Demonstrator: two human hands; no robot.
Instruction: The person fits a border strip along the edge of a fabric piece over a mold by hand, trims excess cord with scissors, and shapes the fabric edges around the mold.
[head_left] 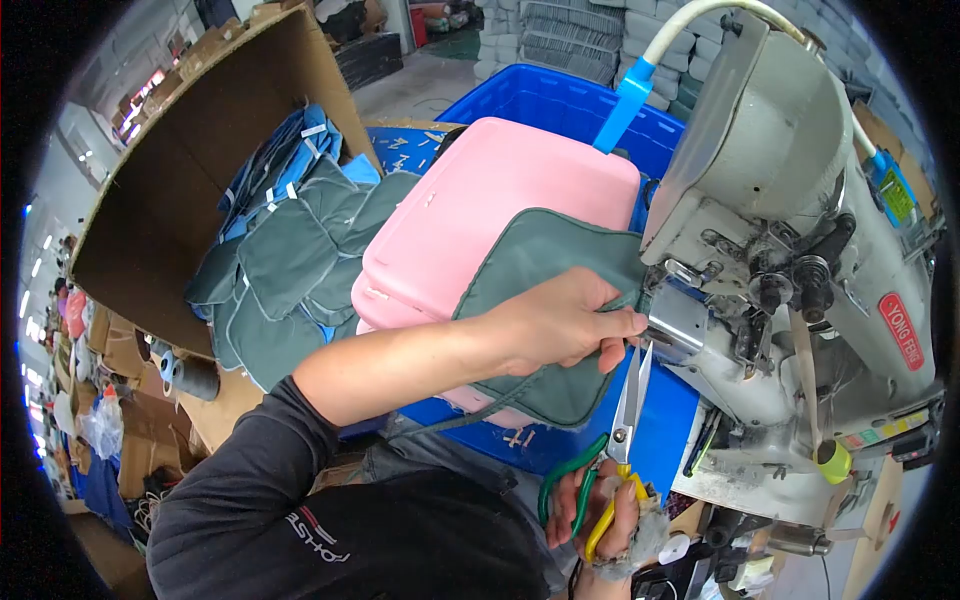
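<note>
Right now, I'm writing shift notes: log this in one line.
left hand: holding green fabric; right hand: holding scissors, blades near left hand; alongside: sewing machine

A cloth panel (540, 255) is flanked by a box (160, 190), left, and a sewing machine (780, 150), right, with a tub (545, 100) behind.

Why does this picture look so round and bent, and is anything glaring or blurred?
Head view: a fisheye-like circle with black corners, the cardboard box slanting near its edge; head view: lights at far left glare white; head view: the left hand and scissors look fairly sharp.
</note>
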